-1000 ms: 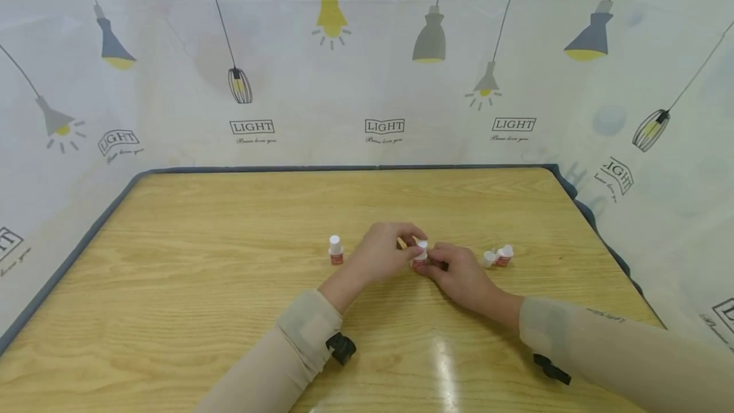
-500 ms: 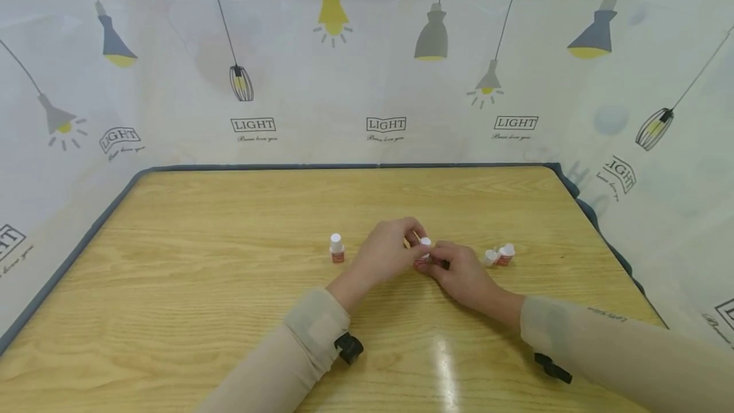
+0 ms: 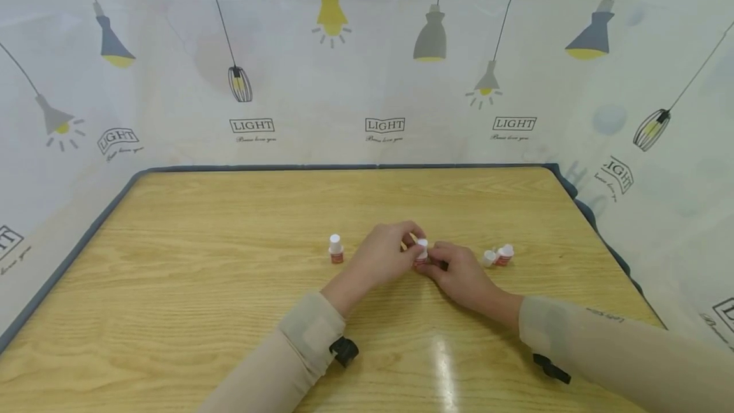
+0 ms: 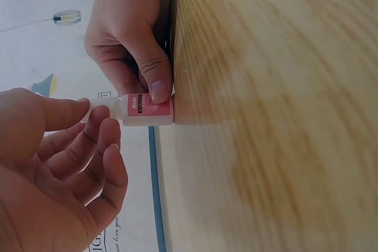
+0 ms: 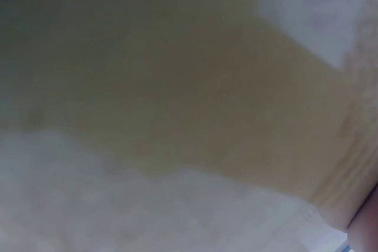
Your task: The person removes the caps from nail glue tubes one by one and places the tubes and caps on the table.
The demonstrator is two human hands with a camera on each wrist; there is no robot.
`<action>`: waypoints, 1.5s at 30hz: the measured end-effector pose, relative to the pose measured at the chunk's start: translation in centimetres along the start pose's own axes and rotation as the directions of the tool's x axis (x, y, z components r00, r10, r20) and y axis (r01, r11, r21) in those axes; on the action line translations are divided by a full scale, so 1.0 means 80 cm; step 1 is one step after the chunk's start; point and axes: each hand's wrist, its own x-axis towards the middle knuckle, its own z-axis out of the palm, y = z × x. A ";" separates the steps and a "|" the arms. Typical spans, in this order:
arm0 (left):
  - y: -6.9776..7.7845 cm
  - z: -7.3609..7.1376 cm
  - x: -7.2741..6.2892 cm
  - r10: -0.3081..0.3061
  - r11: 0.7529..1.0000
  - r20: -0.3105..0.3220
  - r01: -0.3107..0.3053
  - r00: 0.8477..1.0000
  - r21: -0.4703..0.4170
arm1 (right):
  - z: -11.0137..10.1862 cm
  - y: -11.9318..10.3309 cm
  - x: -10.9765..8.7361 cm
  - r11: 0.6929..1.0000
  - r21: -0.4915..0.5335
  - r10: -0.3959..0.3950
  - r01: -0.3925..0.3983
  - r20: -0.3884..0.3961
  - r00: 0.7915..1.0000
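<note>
A small white bottle point(image 4: 131, 121) with a pink-red label stands upright on the table between both hands. My left hand point(image 3: 383, 255) comes over from the left and pinches its white cap point(image 3: 422, 243) between thumb and index finger; the other fingers curl loosely below in the left wrist view. Low on the body, my right hand point(image 3: 463, 274) grips the same bottle, its thumb lying across the label. The right wrist view is blurred and shows only a sliver of hand at the lower right corner.
Left of the hands stands a similar capped bottle point(image 3: 336, 250). Beyond the right hand, another red-labelled bottle point(image 3: 504, 255) leans beside a small white cap-like piece point(image 3: 489, 259). The wooden table point(image 3: 229, 222) meets a lamp-printed curtain point(image 3: 309, 94) at the back and sides.
The left hand shifts very slightly around the cap, while the right hand keeps its hold on the bottle. The other bottles stay in place.
</note>
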 end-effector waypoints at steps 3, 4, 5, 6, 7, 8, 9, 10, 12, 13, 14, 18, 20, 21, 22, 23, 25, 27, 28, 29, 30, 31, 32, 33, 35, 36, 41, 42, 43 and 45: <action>0.001 0.000 0.000 -0.022 1.000 -0.013 0.022 1.000 0.008 | 0.000 0.000 0.000 1.000 0.000 -0.006 0.006 -0.005 1.000; 0.001 0.001 0.001 -0.029 1.000 -0.018 0.029 0.999 0.008 | 0.000 0.001 -0.001 1.000 -0.003 -0.012 0.012 -0.010 1.000; 0.001 0.001 0.001 -0.036 0.999 -0.021 0.036 0.999 0.008 | 0.000 0.001 -0.001 1.000 -0.003 -0.016 0.016 -0.014 1.000; 0.001 0.002 0.001 -0.039 0.999 -0.022 0.039 0.999 0.007 | -0.001 0.001 -0.001 1.000 -0.004 -0.022 0.022 -0.019 1.000; 0.001 0.002 0.001 -0.036 0.999 -0.021 0.037 0.999 0.008 | -0.001 0.001 -0.001 1.000 -0.005 -0.026 0.026 -0.023 0.999; 0.001 0.002 0.000 -0.027 1.000 -0.016 0.028 0.999 0.009 | 0.000 0.001 -0.001 1.000 -0.006 -0.027 0.027 -0.024 0.999; 0.000 0.002 0.000 -0.015 1.000 -0.010 0.015 1.000 0.007 | 0.000 0.001 -0.001 1.000 -0.007 -0.028 0.028 -0.023 0.999; 0.000 0.001 0.000 -0.003 1.000 -0.003 0.003 1.000 0.006 | 0.000 0.000 -0.001 1.000 -0.008 -0.030 0.030 -0.023 0.999; -0.001 0.000 -0.001 0.023 1.000 0.013 -0.023 1.000 0.005 | 0.001 0.000 -0.001 1.000 -0.004 -0.025 0.025 -0.020 0.999; -0.001 0.000 -0.001 0.034 0.999 0.017 -0.034 0.999 0.008 | 0.001 0.000 -0.001 1.000 -0.002 -0.021 0.021 -0.017 1.000; -0.001 -0.001 -0.001 0.041 0.999 0.020 -0.041 0.999 0.007 | 0.001 0.000 -0.001 1.000 -0.001 -0.017 0.017 -0.016 1.000; -0.001 -0.002 0.000 0.030 1.000 0.021 -0.030 0.999 -0.007 | 0.002 0.000 -0.001 1.000 -0.002 -0.011 0.011 -0.020 1.000; -0.001 -0.001 0.001 0.021 1.000 0.016 -0.020 1.000 -0.021 | 0.002 0.001 0.000 1.000 -0.006 -0.015 0.015 -0.020 1.000; -0.001 -0.001 0.001 0.016 1.000 0.013 -0.016 1.000 -0.025 | 0.001 0.001 0.000 1.000 -0.006 -0.016 0.016 -0.020 1.000; -0.001 -0.001 0.002 0.014 0.999 0.008 -0.014 1.000 -0.029 | 0.001 0.002 0.000 1.000 -0.006 -0.018 0.018 -0.020 1.000; -0.001 0.000 0.002 0.013 0.999 0.004 -0.013 1.000 -0.035 | 0.001 0.002 -0.001 1.000 -0.006 -0.018 0.018 -0.019 1.000; -0.001 0.000 0.003 0.008 0.999 -0.004 -0.008 1.000 -0.042 | 0.001 0.003 -0.001 1.000 -0.008 -0.022 0.022 -0.019 1.000; -0.001 0.001 0.003 0.006 0.999 -0.012 -0.006 1.000 -0.044 | 0.001 0.004 -0.001 1.000 -0.011 -0.024 0.024 -0.019 1.000; -0.002 0.001 0.004 0.003 0.999 -0.017 -0.004 1.000 -0.044 | 0.001 0.004 -0.002 1.000 -0.013 -0.025 0.025 -0.019 0.999; -0.002 0.001 0.004 0.000 0.999 -0.020 -0.001 1.000 -0.046 | 0.001 0.004 -0.002 1.000 -0.014 -0.025 0.025 -0.019 0.999; -0.002 0.001 0.004 -0.003 0.999 -0.025 0.002 1.000 -0.045 | 0.001 0.004 -0.002 1.000 -0.015 -0.025 0.025 -0.019 0.999; -0.002 0.002 0.004 -0.006 0.999 -0.029 0.005 1.000 -0.043 | 0.001 0.004 -0.002 1.000 -0.015 -0.024 0.024 -0.021 0.999; -0.002 0.002 0.004 -0.011 0.999 -0.032 0.010 0.999 -0.043 | 0.001 0.004 -0.002 1.000 -0.013 -0.021 0.021 -0.023 1.000; -0.001 0.003 0.004 -0.018 0.999 -0.035 0.016 0.999 -0.041 | 0.001 0.004 -0.002 1.000 -0.012 -0.020 0.019 -0.026 0.999; 0.000 0.004 0.005 -0.031 0.999 -0.038 0.029 0.999 -0.040 | 0.001 0.005 -0.003 1.000 -0.010 -0.021 0.021 -0.032 0.999; 0.000 0.005 0.005 -0.038 0.999 -0.038 0.036 0.999 -0.038 | 0.002 0.005 -0.003 1.000 -0.011 -0.023 0.023 -0.035 0.999; -0.001 0.007 0.004 -0.035 0.999 -0.018 0.034 0.999 -0.037 | 0.002 0.006 -0.003 1.000 -0.010 -0.022 0.022 -0.028 0.999; -0.001 0.007 0.003 -0.024 0.999 -0.009 0.023 1.000 -0.039 | 0.002 0.006 -0.003 1.000 -0.005 -0.019 0.019 -0.024 1.000; -0.002 0.006 0.003 -0.010 0.999 -0.001 0.010 1.000 -0.039 | 0.002 0.006 -0.002 1.000 -0.002 -0.019 0.019 -0.021 1.000; -0.004 0.006 0.003 0.020 0.999 0.015 -0.019 1.000 -0.036 | 0.001 0.005 -0.002 1.000 0.004 -0.019 0.019 -0.019 1.000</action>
